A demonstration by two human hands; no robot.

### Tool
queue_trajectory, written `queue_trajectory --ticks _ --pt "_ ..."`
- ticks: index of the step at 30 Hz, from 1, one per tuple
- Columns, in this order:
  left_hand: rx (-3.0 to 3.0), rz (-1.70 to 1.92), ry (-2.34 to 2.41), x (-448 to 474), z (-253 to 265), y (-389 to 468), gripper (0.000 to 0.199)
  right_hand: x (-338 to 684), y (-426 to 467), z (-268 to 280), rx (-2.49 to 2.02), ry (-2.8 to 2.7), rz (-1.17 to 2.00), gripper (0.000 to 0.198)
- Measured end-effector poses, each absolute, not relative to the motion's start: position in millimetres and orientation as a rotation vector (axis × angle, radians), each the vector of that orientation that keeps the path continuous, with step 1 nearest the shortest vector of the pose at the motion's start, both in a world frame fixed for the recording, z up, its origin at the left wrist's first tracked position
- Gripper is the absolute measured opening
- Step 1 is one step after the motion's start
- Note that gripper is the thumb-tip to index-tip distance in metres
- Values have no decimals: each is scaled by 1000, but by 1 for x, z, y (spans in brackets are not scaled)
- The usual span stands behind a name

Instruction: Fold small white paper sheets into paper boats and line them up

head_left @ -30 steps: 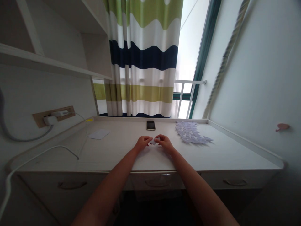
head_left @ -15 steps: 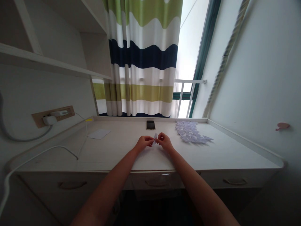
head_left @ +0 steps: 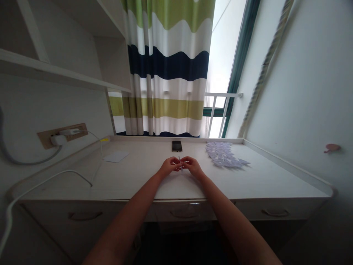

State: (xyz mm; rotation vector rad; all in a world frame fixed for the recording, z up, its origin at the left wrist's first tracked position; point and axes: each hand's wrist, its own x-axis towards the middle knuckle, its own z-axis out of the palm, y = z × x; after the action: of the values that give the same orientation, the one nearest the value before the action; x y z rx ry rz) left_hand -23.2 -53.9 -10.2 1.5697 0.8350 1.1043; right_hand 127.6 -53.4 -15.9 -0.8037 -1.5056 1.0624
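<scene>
A small piece of white paper (head_left: pixel 180 164) is held upright between my two hands, its thin edge toward me. My left hand (head_left: pixel 169 166) pinches it from the left with bent fingers. From the right, my right hand (head_left: pixel 193 166) grips the same paper with thumb and fingertips. Its folds are too small to make out. On the desk to the right lies a spread of folded white paper pieces (head_left: pixel 224 154), several overlapping with pointed ends. A flat stack of white paper (head_left: pixel 117 156) rests on the left side.
A dark phone (head_left: pixel 177 146) lies just beyond my hands on the white desk (head_left: pixel 132 184). A white cable (head_left: pixel 68 172) runs over the desk's left side from near a wall socket (head_left: pixel 62 136). Shelves (head_left: pixel 63 79) overhang the left. A striped curtain (head_left: pixel 168 66) hangs behind.
The paper has turned from showing its face to nearly edge-on. My right fingers have come down and closer to my left fingers around it.
</scene>
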Motion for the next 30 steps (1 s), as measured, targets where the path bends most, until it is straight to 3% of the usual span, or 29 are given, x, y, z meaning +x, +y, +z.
queue_trajectory --ticks 22,30 --pt "1582 1088 849 -24 -13 -53 34 127 -51 -19 -866 -1499 998 24" --pt "1582 1140 877 -21 -14 -53 33 127 -47 -24 -987 -1597 672 11"
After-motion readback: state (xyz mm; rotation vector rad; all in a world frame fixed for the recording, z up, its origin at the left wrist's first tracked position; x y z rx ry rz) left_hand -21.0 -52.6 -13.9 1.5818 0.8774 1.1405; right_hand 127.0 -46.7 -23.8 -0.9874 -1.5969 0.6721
